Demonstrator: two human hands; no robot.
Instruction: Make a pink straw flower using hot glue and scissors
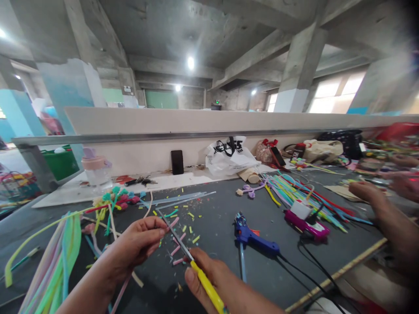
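Observation:
My right hand is closed around a yellow-handled tool with a long, thin metal blade or shaft pointing up and to the left. Beside that metal part, my left hand has its thumb and fingers pinched together; what they hold, if anything, is hidden. Short cut pieces of pink tube and yellow-green bits lie scattered on the dark table around both hands. To the right of my right hand rests a blue glue gun, its cord trailing right.
Bundled pastel strips spread at the left, below small coloured flower-like pieces. At the right are more strips, a magenta device and another person's hand. A phone, bottle and white bag stand along the back.

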